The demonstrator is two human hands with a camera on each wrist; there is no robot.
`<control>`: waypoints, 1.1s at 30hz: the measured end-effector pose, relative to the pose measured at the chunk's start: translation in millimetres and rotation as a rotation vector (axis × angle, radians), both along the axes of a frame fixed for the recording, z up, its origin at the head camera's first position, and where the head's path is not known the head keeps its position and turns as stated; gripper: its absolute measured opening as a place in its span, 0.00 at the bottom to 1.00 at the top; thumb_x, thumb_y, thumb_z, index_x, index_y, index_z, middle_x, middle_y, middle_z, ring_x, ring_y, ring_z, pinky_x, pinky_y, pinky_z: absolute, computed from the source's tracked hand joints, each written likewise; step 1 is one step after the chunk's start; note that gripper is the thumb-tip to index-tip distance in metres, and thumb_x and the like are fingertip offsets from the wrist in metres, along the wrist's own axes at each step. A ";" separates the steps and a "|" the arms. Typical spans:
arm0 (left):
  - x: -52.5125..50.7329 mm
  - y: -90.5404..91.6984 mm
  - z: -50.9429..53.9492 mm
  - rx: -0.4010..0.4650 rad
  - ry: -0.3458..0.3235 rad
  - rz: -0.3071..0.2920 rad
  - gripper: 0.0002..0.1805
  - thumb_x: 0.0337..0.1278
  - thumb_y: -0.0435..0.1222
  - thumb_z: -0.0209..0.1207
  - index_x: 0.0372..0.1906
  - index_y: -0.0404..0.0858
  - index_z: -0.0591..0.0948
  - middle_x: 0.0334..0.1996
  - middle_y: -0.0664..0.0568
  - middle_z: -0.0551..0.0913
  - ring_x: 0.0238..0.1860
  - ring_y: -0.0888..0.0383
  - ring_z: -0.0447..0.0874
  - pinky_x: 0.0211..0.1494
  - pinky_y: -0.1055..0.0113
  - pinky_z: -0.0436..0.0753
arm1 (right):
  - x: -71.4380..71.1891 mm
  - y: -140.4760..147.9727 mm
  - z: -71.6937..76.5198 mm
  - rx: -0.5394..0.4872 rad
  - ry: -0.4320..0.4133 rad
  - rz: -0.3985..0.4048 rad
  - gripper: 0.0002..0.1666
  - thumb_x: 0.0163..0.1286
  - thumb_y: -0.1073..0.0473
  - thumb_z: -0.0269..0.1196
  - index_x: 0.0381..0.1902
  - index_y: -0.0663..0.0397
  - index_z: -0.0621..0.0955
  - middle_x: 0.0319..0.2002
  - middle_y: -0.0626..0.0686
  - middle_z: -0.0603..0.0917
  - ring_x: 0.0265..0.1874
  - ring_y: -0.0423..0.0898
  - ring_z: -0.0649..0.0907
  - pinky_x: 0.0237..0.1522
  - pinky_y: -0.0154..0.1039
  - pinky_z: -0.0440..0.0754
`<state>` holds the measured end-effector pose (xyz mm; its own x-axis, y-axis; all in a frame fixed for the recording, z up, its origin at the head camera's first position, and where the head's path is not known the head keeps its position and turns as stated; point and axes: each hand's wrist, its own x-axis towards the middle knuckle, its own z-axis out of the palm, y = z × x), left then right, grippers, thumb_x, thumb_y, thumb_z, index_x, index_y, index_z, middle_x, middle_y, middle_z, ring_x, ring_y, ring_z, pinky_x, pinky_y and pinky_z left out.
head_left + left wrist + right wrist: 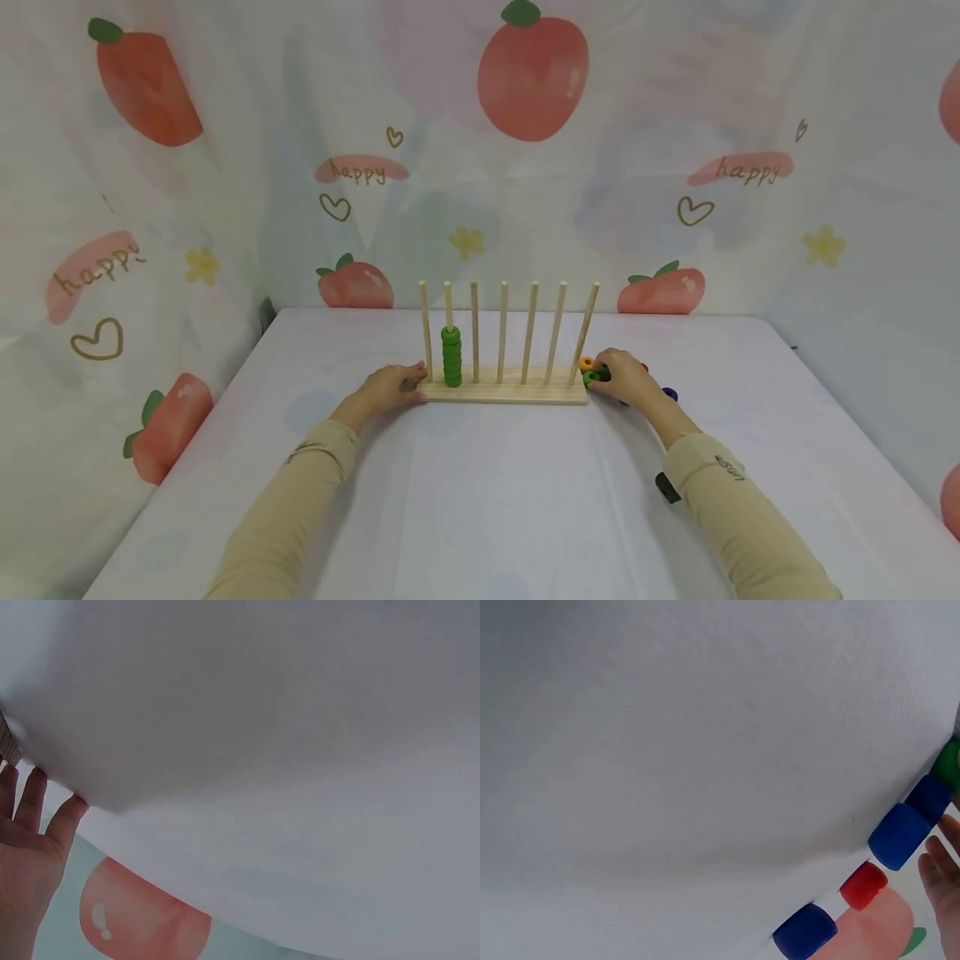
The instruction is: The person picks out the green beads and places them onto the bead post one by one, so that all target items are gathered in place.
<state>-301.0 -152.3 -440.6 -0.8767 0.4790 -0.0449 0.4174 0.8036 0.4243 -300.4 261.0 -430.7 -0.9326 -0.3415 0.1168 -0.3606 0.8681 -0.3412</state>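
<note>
A wooden bead rack [504,390] with several upright pegs stands on the table. Green beads [452,358] are stacked on its second peg from the left. My left hand [388,388] grips the left end of the base, thumb at the front and fingers behind; in the left wrist view its fingertips reach the wood at the edge. Beyond the rack's right end, my right hand [624,379] is over a cluster of loose beads. Its thumb and a finger appear to pinch a green bead [946,766], partly cut off in the right wrist view.
Near the right hand lie an orange bead [587,364], a blue bead [898,836], a red bead [864,885] and another blue bead [805,931]. A small dark object [667,487] lies beside the right sleeve. Patterned cloth [525,208] hangs behind the white table [495,500].
</note>
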 end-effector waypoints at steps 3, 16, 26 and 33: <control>0.7 1.1 1.6 0.000 -0.007 0.000 0.32 0.57 0.44 0.62 0.63 0.33 0.71 0.68 0.45 0.66 0.67 0.41 0.65 0.67 0.48 0.68 | -0.1 0.6 0.3 -0.004 0.016 0.008 0.14 0.56 0.64 0.69 0.35 0.71 0.80 0.39 0.66 0.82 0.42 0.61 0.80 0.49 0.56 0.78; -2.7 0.3 -5.0 -0.018 0.018 -0.022 0.31 0.55 0.45 0.62 0.62 0.33 0.73 0.67 0.44 0.66 0.65 0.40 0.67 0.65 0.49 0.70 | 10.0 -0.3 5.6 0.009 -0.035 -0.039 0.17 0.59 0.62 0.67 0.40 0.71 0.80 0.43 0.67 0.82 0.45 0.61 0.79 0.49 0.56 0.78; -2.4 -0.1 2.0 -0.039 -0.023 0.019 0.31 0.57 0.44 0.62 0.63 0.35 0.72 0.68 0.46 0.65 0.66 0.40 0.65 0.67 0.49 0.68 | 17.8 0.2 13.6 -0.036 -0.049 -0.035 0.19 0.60 0.62 0.66 0.45 0.71 0.79 0.42 0.65 0.83 0.44 0.60 0.80 0.52 0.57 0.77; -1.7 1.3 2.1 -0.044 -0.009 -0.008 0.31 0.57 0.44 0.62 0.63 0.34 0.72 0.67 0.44 0.66 0.65 0.40 0.67 0.66 0.49 0.70 | 27.0 2.6 16.1 -0.033 0.000 -0.010 0.18 0.58 0.64 0.67 0.44 0.71 0.80 0.41 0.66 0.84 0.44 0.60 0.82 0.48 0.55 0.80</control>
<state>-302.6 -151.1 -438.6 -0.8724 0.4832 -0.0740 0.4200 0.8184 0.3923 -273.4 263.6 -414.6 -0.9360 -0.3279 0.1280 -0.3519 0.8601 -0.3694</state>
